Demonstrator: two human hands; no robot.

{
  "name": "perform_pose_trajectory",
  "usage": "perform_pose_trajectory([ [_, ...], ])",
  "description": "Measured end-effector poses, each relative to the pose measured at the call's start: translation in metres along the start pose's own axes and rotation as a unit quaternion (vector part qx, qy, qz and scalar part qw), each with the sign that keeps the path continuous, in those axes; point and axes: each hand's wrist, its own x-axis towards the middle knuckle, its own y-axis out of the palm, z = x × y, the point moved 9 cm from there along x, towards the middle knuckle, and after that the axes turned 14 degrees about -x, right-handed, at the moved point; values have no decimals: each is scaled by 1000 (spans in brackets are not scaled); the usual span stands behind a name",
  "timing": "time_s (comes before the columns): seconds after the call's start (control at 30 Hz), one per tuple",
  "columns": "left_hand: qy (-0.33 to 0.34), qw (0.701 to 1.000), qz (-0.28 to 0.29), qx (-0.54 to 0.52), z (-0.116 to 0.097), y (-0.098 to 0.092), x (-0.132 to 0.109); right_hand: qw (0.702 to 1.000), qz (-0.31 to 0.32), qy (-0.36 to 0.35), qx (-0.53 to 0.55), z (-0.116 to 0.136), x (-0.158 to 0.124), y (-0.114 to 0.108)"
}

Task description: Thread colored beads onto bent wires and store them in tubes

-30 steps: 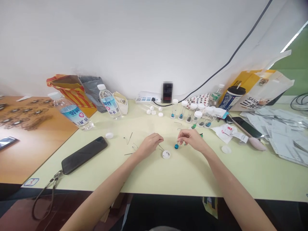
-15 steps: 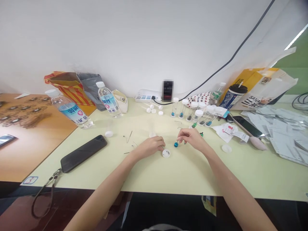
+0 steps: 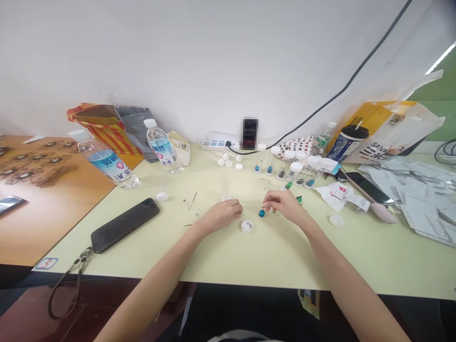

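Left hand (image 3: 224,214) pinched thin rod (image 3: 242,213), tip now clear of cap (image 3: 247,226) beside fingertips; dip seemingly over. Right hand (image 3: 281,205) kept blue ball (image 3: 261,213) pinched.

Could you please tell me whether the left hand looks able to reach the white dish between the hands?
Probably yes: the dish lies just right of the left hand, and nothing visible stands between them, though its fingers seem to pinch a thin rod.
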Motion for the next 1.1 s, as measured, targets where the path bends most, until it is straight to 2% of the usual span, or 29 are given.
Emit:
perform_pose_trajectory([
  [0.17,10,1000,-14,8,-3,-2,-1,1000,-7,-12,-15,1,1,1],
  [0.37,68,996,-51,-17,-16,-9,-2,998,-14,-34,-56,11,0,5],
  [0.6,46,994,-89,-40,-12,-20,-2,994,17,-51,-100,13,0,6],
  [0.77,53,994,-81,-41,-15,-17,-3,984,34,-52,-165,3,1,0],
  [0.9,58,994,-89,-35,-15,-14,-3,963,-16,-23,-267,-7,4,-2],
  [1.1,59,994,-92,-10,-15,-7,0,901,-86,44,-423,-15,8,2],
])
